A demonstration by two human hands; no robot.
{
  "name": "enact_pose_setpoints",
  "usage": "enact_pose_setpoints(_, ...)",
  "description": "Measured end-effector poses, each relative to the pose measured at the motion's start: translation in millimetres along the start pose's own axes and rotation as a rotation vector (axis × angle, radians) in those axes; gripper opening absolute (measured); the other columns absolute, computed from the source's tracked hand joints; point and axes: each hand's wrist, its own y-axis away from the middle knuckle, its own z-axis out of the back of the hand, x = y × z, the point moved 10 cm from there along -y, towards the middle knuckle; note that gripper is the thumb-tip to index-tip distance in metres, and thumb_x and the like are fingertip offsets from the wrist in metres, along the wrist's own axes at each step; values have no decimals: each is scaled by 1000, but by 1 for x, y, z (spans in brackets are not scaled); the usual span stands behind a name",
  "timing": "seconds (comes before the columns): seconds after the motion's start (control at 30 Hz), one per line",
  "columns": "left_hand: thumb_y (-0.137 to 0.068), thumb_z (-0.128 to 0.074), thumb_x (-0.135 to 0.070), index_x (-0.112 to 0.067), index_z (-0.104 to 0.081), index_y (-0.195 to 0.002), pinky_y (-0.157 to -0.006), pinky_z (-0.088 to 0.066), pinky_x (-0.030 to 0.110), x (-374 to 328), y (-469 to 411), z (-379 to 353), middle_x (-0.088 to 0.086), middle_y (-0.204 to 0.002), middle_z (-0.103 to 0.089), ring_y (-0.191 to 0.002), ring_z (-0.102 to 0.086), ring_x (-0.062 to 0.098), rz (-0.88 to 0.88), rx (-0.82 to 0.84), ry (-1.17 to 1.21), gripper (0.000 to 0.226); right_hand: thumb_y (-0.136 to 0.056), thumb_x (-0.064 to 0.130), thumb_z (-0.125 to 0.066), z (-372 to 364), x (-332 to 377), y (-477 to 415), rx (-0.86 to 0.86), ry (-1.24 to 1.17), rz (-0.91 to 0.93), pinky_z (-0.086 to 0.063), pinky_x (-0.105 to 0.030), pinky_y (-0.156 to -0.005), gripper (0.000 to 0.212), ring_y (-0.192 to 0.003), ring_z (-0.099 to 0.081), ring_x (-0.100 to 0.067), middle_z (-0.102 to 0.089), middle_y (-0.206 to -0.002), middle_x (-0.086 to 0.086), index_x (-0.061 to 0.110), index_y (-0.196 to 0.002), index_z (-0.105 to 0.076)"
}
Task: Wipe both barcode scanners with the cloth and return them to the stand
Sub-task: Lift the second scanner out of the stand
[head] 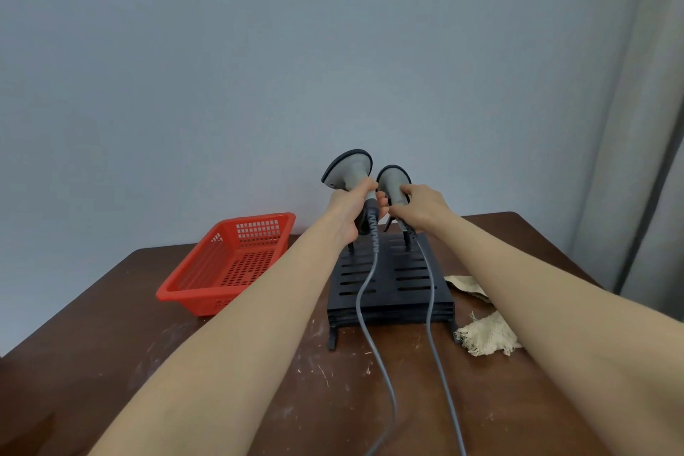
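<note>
Above brown table [259,363], left hand [349,205] and right hand [422,209] fingers wrap one scanner each.

Two grey scanners [349,168] [393,183] upright above black slotted stand [388,278], frayed beige cloth [486,335] right

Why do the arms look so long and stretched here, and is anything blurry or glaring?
Head view: the wide-angle lens stretches the forearms toward the bottom corners; light is soft and even, no glare, only faint shadows under the black stand; the left hand, right hand and both scanners look reasonably sharp.
</note>
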Motion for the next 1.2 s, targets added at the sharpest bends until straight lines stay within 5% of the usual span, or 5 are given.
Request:
enact_pose_setpoints(0.1,-88,-57,-6,0,-54,-88,-57,-55,26,-3,1,0,12,-79,-61,-62,-61,18,-9,7,9,7,-84,27,-64,-1,-1,1,11,46,17,-42,-32,-82,54,-110,-53,-28,-57,-122,-11,9,-131,-46)
enact_pose_setpoints(0.27,-88,-57,-6,-1,-54,-87,-60,-55,28,-2,3,-2,12,-79,-62,-62,-60,17,-6,16,10,6,-78,28,-68,-3,-5,0,12,45,6,-33,-26,-55,33,-82,-48,-23,-46,-77,2,12,-94,-43)
enact_pose_setpoints(0.9,-87,-57,-7,2,-51,-106,-56,-56,27,-6,11,4,13,-85,-64,-60,-61,17,1,8,37,22,-82,50,-56,22,-2,9,-101,48,-16,-45,-45,-95,68,-120,-47,-35,-45,-134,-16,14,-138,-40)
enact_pose_setpoints(1.07,-87,-57,-6,2,-54,-101,-51,-55,25,-13,27,10,13,-82,-63,-62,-62,18,-31,-5,43,16,-91,44,-48,50,37,40,-337,-138,133,-41,-38,-96,50,-118,-48,-26,-48,-130,-11,15,-130,-52)
enact_pose_setpoints(1.2,-88,-59,-10,2,-58,-93,-59,-55,27,-13,45,17,12,-82,-64,-67,-63,18,-81,-23,-13,14,-89,50,-51,35,61,59,-256,-287,155,-43,-30,-88,56,-108,-56,-20,-58,-122,-8,7,-126,-56)
